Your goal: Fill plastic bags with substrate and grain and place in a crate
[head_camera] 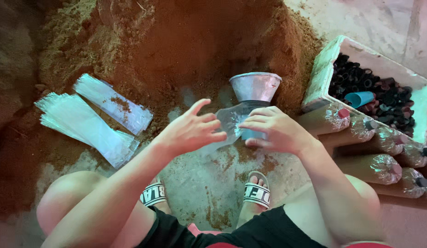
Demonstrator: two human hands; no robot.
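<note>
Bare knees and black shorts (pixel 264 229) frame the bottom of the view, where a person squats in striped slide sandals (pixel 256 192) on a dusty concrete floor (pixel 199 183), both hands working just ahead of the toes. Left hand (pixel 191 131) has its fingers half spread, the grip loose on the edge of a clear plastic bag (pixel 228 123), apparently holding its mouth wide. Right hand (pixel 273 130) is curled closed around the bag's neck and the blue spout (pixel 251 134) of a grey metal funnel (pixel 255 86), which stands upright between the hands and a large mound of reddish-brown sawdust-like material (pixel 176 46); the hold seems meant to keep bag and spout together. Flat empty bags (pixel 91 120) lie in two small stacks on the loose material to the left, within the left arm's reach. To the right, filled bags (pixel 356 138) packed into brown cylinders lie side by side with collared necks pointing toward the person, just beside a white foam box (pixel 324 69) heaped with dark plastic rings and caps (pixel 383 94), one blue tube among them.
</note>
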